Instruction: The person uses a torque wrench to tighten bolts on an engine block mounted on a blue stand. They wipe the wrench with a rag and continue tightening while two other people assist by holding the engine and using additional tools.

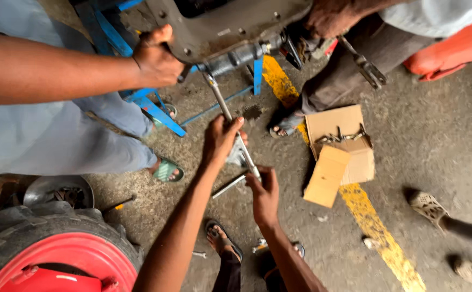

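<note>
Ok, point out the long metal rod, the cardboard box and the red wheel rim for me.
long metal rod (221,101), head view, on the bare shaft above the left hand.
cardboard box (337,120), head view, on its back flap.
red wheel rim (82,254), head view, on the rim's upper arc inside the tyre.

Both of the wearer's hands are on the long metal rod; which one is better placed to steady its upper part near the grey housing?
Probably the left hand: it grips the long metal rod higher up, nearer the grey housing. The right hand holds the rod's lower end, farther away.
</note>
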